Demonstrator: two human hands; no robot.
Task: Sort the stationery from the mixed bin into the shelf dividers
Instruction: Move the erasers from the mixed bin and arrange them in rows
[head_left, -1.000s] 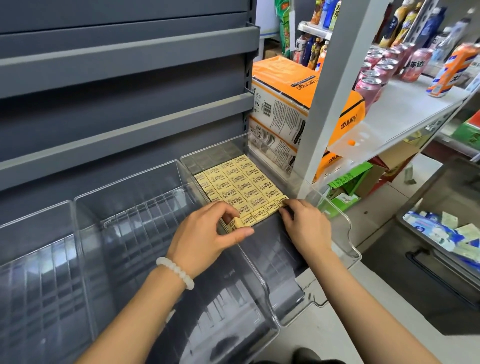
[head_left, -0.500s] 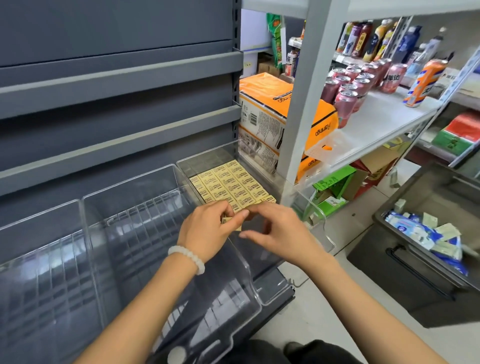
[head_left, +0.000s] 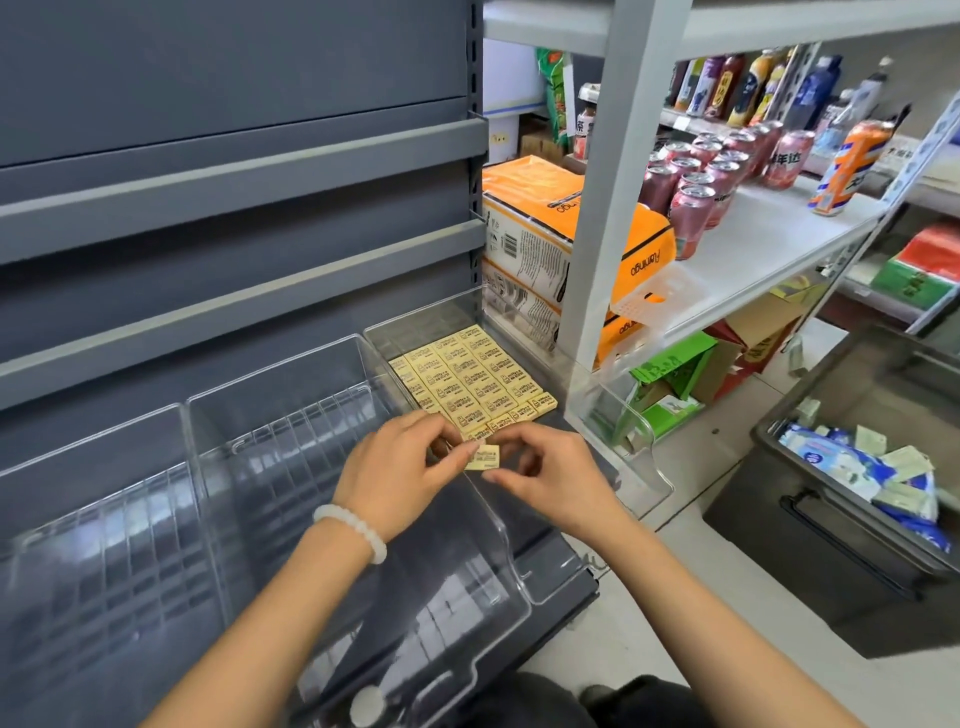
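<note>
Small yellow erasers (head_left: 470, 376) lie in neat rows in the rightmost clear shelf divider (head_left: 618, 421). My left hand (head_left: 397, 470) and my right hand (head_left: 548, 475) are together just in front of the rows. Between their fingertips they pinch one loose yellow eraser (head_left: 483, 457), held flat above the divider floor. The mixed bin (head_left: 821, 540), dark grey, stands on the floor at the right and holds blue packets and pale small items (head_left: 878, 470).
Two more clear dividers (head_left: 291, 415) stand to the left on the grey shelf unit. A white rack (head_left: 763, 239) at the right carries cans, bottles and orange boxes. Green cartons sit under it on the floor.
The hands have drawn back from the front row of erasers and lifted one loose eraser between them. The camera view has swung slightly right.
</note>
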